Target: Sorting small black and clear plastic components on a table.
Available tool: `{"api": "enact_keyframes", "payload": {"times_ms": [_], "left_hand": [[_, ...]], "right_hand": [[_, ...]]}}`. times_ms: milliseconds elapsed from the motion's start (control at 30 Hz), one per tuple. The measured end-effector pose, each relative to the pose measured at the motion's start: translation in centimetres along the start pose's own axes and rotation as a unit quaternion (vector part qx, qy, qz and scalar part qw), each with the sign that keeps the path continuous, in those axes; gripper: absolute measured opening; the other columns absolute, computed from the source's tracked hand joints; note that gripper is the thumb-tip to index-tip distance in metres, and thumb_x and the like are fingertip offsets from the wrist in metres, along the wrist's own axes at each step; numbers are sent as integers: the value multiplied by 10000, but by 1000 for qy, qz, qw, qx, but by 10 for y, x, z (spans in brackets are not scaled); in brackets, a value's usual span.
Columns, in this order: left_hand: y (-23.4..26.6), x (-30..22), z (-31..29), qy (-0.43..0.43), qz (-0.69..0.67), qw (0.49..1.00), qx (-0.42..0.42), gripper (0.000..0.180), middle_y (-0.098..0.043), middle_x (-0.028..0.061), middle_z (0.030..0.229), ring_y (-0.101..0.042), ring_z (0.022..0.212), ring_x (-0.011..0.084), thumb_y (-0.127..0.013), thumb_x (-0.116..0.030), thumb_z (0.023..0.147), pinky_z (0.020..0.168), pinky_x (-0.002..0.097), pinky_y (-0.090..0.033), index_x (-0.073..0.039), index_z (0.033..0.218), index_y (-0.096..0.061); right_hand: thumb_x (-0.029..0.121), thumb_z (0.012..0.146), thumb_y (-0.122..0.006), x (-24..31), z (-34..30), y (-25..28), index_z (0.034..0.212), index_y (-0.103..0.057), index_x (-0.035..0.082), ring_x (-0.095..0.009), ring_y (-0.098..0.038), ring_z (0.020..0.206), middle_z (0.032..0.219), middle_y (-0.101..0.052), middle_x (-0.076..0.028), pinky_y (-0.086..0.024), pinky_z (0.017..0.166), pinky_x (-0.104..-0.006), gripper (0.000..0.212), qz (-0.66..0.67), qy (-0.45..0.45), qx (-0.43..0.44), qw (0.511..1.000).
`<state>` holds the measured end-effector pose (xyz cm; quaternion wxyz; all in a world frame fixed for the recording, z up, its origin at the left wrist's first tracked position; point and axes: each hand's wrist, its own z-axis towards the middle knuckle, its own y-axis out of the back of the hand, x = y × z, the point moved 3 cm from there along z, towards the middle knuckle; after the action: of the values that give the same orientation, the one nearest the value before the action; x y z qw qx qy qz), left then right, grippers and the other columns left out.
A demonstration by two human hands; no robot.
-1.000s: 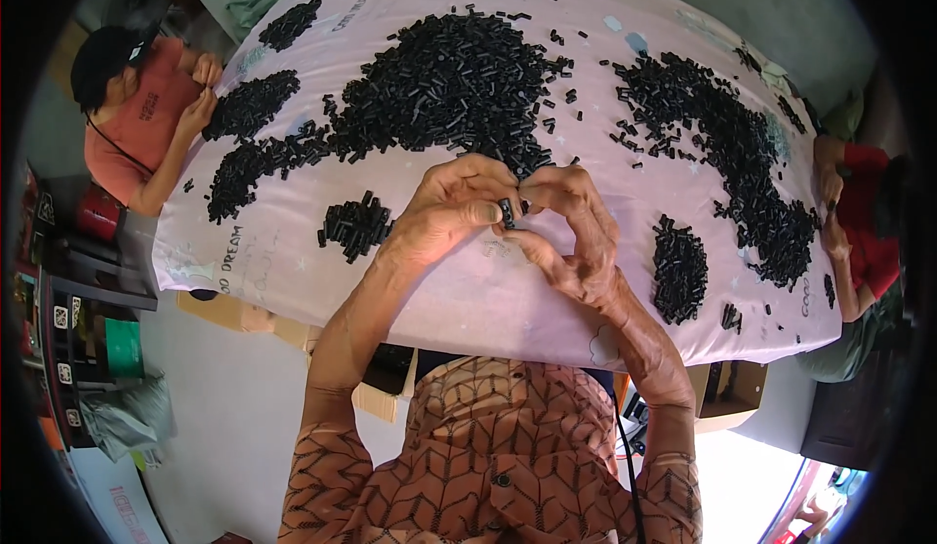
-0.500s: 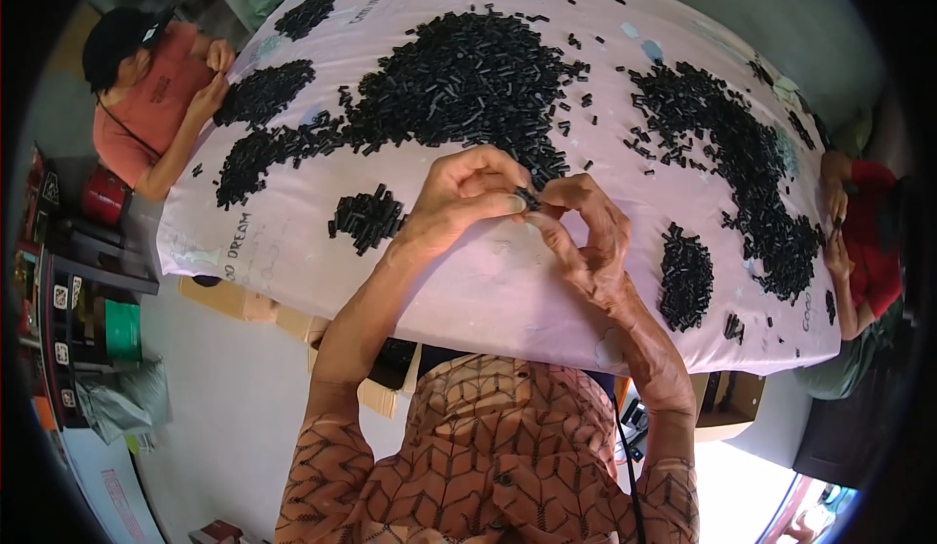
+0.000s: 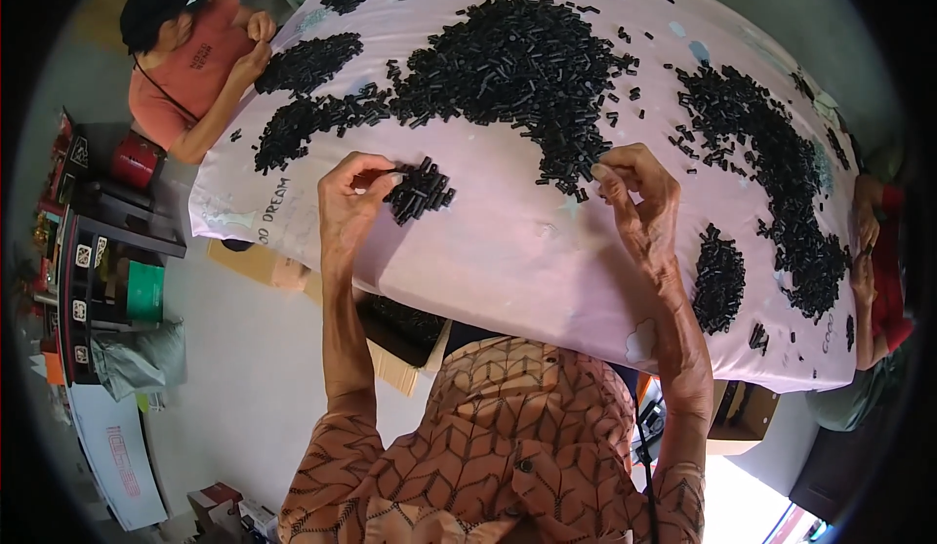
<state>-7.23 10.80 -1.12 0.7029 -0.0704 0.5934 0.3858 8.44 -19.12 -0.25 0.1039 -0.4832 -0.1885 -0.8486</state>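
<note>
My left hand (image 3: 351, 207) is at the left edge of a small pile of short black cylindrical pieces (image 3: 423, 191). Thumb and forefinger pinch together there on what looks like one small black piece, hard to tell from the pile. My right hand (image 3: 641, 202) is beside the near tip of the large heap of the same black pieces (image 3: 517, 61). Its thumb and forefinger are closed at the heap's edge; whatever is between them is too small to make out. The hands are well apart, with pink cloth between them.
A pink printed cloth (image 3: 488, 261) covers the table. More black piles lie left (image 3: 312, 63) and right (image 3: 719, 281). One person in an orange shirt (image 3: 190, 80) works at the left, another in red (image 3: 886, 281) at the right. Cardboard boxes (image 3: 259, 269) stand below the table edge.
My hands were together over the cloth, holding a small black piece between them. Now they have parted: the left to the small pile, the right to the large heap's tip. The view has shifted.
</note>
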Motion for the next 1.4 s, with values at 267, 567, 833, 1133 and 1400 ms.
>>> {"api": "enact_keyframes", "payload": {"times_ms": [267,567,833,1133,1400], "left_hand": [[-4,-3,-2,-25,78,997,-15,113,-636,45,835,-571,734,109,-634,22,810,669,226,-455,18,916,-674],[-101,-72,15,-92,42,965,242,109,-652,46,844,-577,744,100,-632,33,813,683,247,-470,32,916,-668],[-179,-69,22,-224,129,904,340,123,-614,131,725,-565,604,211,-576,16,762,582,325,-446,37,848,-662],[-169,-67,24,-149,173,927,298,140,-639,120,749,-600,651,176,-590,-8,770,622,312,-470,26,874,-677],[-164,-55,32,-127,125,937,301,133,-652,109,800,-604,675,167,-576,67,775,624,290,-476,40,863,-671]], "right_hand": [[1,863,-636,-1,4,6,926,-611,-38,-116,-585,667,779,-605,-82,-464,557,-250,78,-42,-11,-6,999],[-36,801,-549,-31,7,26,828,-637,-34,-162,-586,613,644,-614,-121,-466,562,-306,92,-93,-114,22,989],[-3,753,-520,-32,11,28,734,-634,-23,-349,-631,656,730,-651,-182,-500,656,-405,117,-264,-51,24,963],[-16,742,-514,-21,12,38,762,-657,-26,-319,-636,654,720,-651,-185,-500,650,-381,144,-191,-100,67,974],[-18,731,-504,-35,9,31,756,-662,13,-332,-639,702,773,-654,-191,-505,676,-397,163,-257,-126,113,952]]}}
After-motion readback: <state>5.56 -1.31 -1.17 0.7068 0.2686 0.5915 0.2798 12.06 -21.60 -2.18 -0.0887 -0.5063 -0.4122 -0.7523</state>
